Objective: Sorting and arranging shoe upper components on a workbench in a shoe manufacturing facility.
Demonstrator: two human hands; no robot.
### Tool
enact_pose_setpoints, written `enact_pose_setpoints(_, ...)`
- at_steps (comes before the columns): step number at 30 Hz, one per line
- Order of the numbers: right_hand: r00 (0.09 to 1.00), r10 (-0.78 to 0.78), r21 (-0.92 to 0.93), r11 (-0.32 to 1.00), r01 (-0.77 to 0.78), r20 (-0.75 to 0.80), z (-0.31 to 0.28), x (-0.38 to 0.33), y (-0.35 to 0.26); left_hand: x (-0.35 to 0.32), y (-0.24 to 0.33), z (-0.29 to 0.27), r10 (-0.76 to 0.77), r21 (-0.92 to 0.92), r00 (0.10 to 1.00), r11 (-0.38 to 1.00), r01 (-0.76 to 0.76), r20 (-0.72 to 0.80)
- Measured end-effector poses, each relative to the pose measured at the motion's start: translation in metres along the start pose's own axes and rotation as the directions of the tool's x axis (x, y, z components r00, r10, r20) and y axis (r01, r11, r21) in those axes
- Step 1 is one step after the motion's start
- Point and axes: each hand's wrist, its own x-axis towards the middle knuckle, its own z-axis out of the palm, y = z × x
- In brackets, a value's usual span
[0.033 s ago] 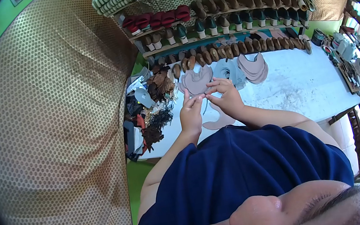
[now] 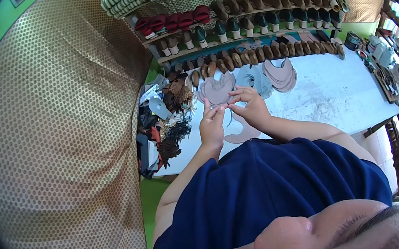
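A pinkish-tan cut leather shoe piece [image 2: 218,89] is held up over the white worktable [image 2: 330,93]. My left hand [image 2: 212,126] pinches its lower edge from the left, and my right hand [image 2: 253,109] pinches the same edge from the right, fingertips almost meeting. Under my wrists, near the table's front edge, lies a second curved piece [image 2: 243,135] of the same colour. Just beyond my right hand sit a stack of similar pink pieces [image 2: 281,74] and some grey cut pieces [image 2: 249,77].
A heap of dark leather scraps [image 2: 164,127] covers the table's left end. Shelves of shoe lasts [image 2: 246,26] rise behind the table. Tools and small containers [image 2: 384,69] crowd the right side. A gold patterned fabric [image 2: 57,147] fills the left.
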Motion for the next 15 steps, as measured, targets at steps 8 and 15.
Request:
enact_pose_setpoints(8,0.95,0.302,0.276,0.909,-0.314,0.084,-0.03,0.004,0.039,0.015,-0.017,-0.013,0.033,0.352,0.971,0.929,-0.117,0.235)
enact_pose_setpoints(15,0.909,0.413,0.176,0.892,-0.417,0.058,-0.097,0.001,0.08,0.026,-0.128,-0.091,-0.117,0.742,0.99,0.67,0.016,0.084)
